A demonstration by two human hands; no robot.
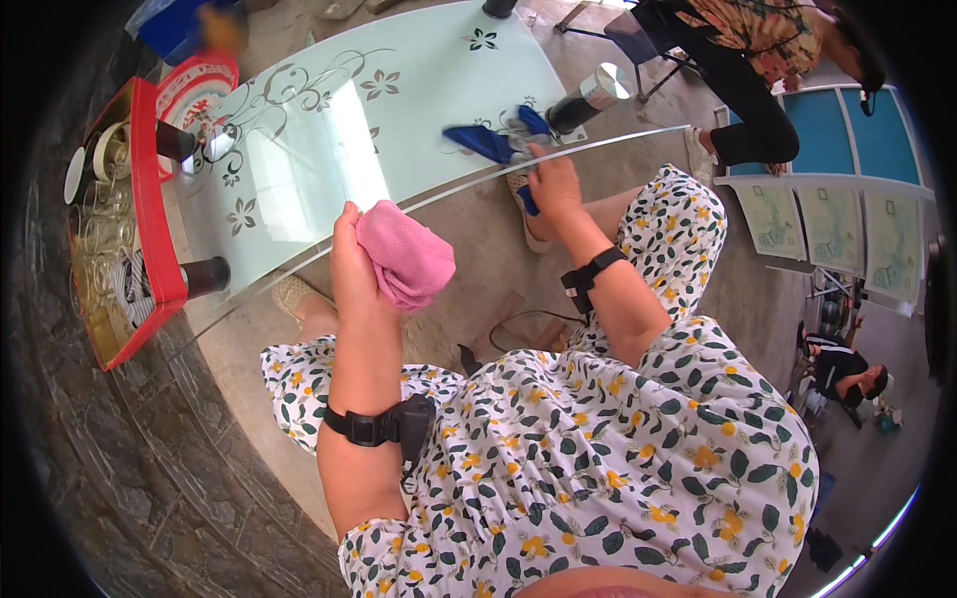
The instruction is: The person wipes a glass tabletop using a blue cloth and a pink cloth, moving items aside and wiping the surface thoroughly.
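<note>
My left hand (359,258), its forearm bearing a black strap, holds a folded pink cloth (410,254) with a waffle-like weave above the near edge of a glass table (441,75). On the right, my right hand (555,183) grips a blue and grey cloth (493,142), partly blurred, over the table's right end. A bit of blue also shows below the palm. The glass top carries dark flower and scroll patterns and bright reflections. A black table leg with a shiny metal cap (591,97) stands near the blue cloth.
At left, a red-edged tray (161,239) holds glass mugs and a striped cloth. Behind it lie a red-rimmed patterned tray (196,84) and a blue container (161,34). A seated person (755,67) is at upper right; another person (841,374) sits farther off. Blue-topped panels (822,138) stand right.
</note>
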